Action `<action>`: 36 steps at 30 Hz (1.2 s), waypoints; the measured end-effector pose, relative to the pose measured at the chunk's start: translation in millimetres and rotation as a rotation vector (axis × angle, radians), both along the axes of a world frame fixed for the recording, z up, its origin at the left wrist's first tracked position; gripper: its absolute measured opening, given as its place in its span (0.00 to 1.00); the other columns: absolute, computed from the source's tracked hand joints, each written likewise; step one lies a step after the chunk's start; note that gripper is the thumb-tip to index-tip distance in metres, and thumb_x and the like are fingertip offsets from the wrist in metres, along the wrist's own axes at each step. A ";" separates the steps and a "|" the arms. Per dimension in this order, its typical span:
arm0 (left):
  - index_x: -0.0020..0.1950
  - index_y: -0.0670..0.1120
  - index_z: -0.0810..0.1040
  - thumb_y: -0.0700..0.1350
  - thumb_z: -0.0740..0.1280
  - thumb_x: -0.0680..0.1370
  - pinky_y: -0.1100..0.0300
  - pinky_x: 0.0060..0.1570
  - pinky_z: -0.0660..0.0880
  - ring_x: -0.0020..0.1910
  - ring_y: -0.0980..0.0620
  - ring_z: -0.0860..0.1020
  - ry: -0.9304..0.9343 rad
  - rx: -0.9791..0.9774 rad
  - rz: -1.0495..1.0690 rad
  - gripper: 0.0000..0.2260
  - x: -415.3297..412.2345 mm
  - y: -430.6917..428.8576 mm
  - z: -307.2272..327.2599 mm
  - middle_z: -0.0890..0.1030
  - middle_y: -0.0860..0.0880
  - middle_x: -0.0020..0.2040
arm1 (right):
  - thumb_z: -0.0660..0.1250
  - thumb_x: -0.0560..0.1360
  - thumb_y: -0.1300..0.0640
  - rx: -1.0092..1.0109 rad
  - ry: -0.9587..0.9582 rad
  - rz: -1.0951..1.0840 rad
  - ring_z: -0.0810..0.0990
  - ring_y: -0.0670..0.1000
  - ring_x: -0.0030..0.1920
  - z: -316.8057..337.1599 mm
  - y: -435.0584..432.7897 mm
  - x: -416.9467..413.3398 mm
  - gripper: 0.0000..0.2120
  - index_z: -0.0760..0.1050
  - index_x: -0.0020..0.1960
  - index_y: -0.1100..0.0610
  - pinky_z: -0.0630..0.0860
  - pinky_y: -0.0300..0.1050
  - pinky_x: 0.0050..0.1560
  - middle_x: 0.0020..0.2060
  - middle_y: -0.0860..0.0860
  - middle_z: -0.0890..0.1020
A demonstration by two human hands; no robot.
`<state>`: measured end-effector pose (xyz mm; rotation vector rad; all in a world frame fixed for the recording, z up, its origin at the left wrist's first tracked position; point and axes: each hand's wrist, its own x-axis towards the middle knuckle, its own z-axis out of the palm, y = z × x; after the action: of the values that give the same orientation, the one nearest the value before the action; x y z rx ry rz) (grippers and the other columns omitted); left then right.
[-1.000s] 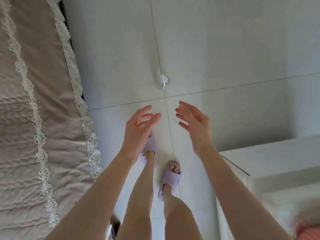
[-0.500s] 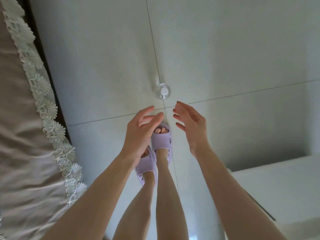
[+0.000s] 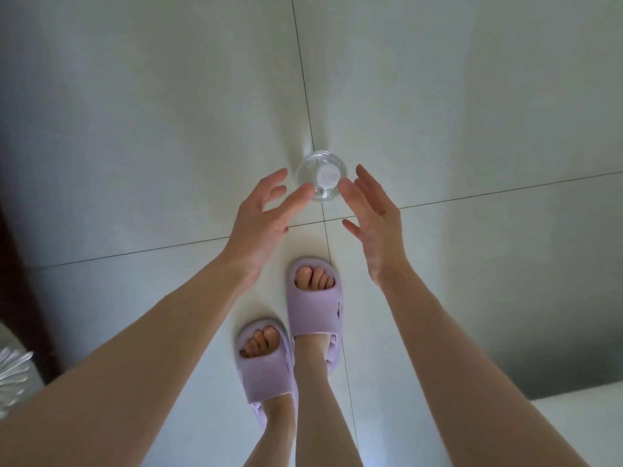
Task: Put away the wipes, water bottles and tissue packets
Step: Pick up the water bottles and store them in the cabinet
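One bottle between both hands

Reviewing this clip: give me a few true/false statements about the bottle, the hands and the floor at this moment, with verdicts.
1. The water bottle stands upright on the tiled floor, seen from above. True.
2. The left hand has a grip on the bottle. False: its fingers are straight and spread, curled round nothing.
3. The right hand is open on the bottle's other side. True.
4. The bottle has no cap. False: a white cap sits on top.
5. The person wears purple slippers. True.
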<state>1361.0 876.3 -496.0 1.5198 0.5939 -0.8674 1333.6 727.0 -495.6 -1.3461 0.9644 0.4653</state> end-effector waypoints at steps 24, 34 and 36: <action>0.56 0.69 0.77 0.66 0.71 0.63 0.58 0.56 0.73 0.59 0.67 0.76 -0.133 -0.071 -0.111 0.21 48.9 -19.4 100.4 0.78 0.63 0.62 | 0.70 0.68 0.44 0.121 -0.171 -0.090 0.77 0.45 0.64 102.3 -11.9 43.3 0.33 0.71 0.70 0.51 0.72 0.48 0.68 0.64 0.47 0.79; 0.61 0.63 0.77 0.58 0.75 0.63 0.67 0.52 0.73 0.59 0.61 0.78 -0.325 -0.100 -0.294 0.26 89.9 -68.6 327.3 0.79 0.56 0.61 | 0.70 0.66 0.41 0.098 -0.234 -0.220 0.79 0.45 0.61 342.2 -68.5 65.6 0.32 0.73 0.68 0.48 0.77 0.44 0.61 0.60 0.45 0.81; 0.60 0.64 0.77 0.57 0.76 0.62 0.61 0.55 0.73 0.61 0.59 0.77 -0.368 -0.124 -0.324 0.26 94.6 -88.0 361.5 0.79 0.53 0.62 | 0.71 0.65 0.38 0.072 -0.252 -0.262 0.80 0.46 0.60 381.8 -83.3 64.7 0.33 0.73 0.68 0.48 0.78 0.42 0.59 0.59 0.45 0.82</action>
<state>1455.6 788.3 -134.6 1.6339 0.0240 -0.8207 1398.3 643.8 -113.8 -1.1608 0.8898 0.1259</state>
